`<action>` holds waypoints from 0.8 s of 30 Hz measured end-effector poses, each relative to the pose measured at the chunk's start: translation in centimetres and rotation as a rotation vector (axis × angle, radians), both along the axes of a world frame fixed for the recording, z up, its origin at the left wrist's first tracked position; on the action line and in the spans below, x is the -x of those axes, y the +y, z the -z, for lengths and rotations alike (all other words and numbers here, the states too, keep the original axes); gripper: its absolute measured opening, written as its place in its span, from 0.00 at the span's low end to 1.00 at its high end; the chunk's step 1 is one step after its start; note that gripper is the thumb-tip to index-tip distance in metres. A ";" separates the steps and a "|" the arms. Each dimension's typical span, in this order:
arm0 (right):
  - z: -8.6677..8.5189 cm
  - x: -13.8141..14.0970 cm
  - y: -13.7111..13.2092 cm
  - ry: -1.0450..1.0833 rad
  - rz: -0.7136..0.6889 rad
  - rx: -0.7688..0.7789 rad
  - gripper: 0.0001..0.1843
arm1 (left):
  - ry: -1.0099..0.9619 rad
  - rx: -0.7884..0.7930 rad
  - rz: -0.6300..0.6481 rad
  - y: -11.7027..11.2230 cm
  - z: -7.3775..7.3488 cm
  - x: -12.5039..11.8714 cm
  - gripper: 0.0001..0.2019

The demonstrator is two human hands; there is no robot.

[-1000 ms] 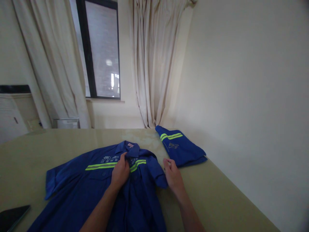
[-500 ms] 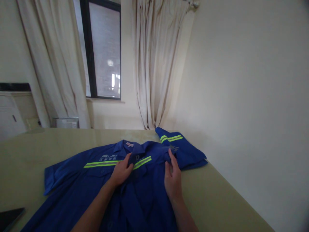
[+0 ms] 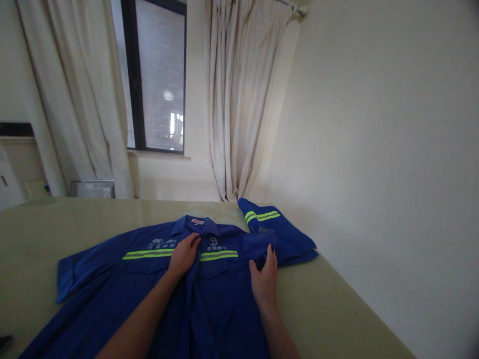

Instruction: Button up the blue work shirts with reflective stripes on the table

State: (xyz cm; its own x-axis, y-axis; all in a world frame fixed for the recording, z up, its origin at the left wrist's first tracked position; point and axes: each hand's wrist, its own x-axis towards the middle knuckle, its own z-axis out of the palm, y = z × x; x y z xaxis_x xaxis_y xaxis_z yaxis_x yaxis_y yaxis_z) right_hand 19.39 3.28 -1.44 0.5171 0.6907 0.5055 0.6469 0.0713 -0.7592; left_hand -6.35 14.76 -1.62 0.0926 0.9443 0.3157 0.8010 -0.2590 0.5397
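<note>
A blue short-sleeved work shirt [image 3: 217, 294] lies front up on the table, its collar at the far side. Across its chest run a yellow-green and grey reflective stripe and white printing. My left hand [image 3: 184, 255] is closed on the front opening edge, just below the collar. At the sleeve on the right is my right hand [image 3: 265, 281], thumb and fingers curved around the sleeve's edge; cloth partly hides the fingertips. Beyond that sleeve lies a folded blue garment [image 3: 290, 232] with a matching stripe.
The pale green table [image 3: 337, 304] meets a white wall [image 3: 392, 149] on the right. Behind it hang beige curtains [image 3: 239, 99] beside a window [image 3: 160, 75]. A dark flat object [image 3: 5, 343] shows at the lower left edge.
The right chest panel is now spread flatter, its stripe straighter and its printing in full view. My left hand has shifted slightly left, and my right hand slightly lower. The view has turned slightly right.
</note>
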 end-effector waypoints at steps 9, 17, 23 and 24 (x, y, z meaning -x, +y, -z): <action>-2.5 4.9 -3.9 -0.428 -0.199 0.256 0.30 | 0.273 -0.050 0.213 -0.2 -1.8 -1.1 0.22; -0.2 6.5 -5.3 -0.517 -0.518 0.555 0.38 | 0.280 -0.122 -0.029 1.1 -2.8 -1.4 0.20; -0.9 6.2 -4.2 -0.549 -0.490 0.503 0.37 | 0.321 -0.190 0.198 -5.2 -4.7 -4.2 0.18; -0.9 6.2 -4.0 -0.556 -0.492 0.496 0.36 | 0.342 -0.145 0.320 -7.0 -5.0 -4.5 0.15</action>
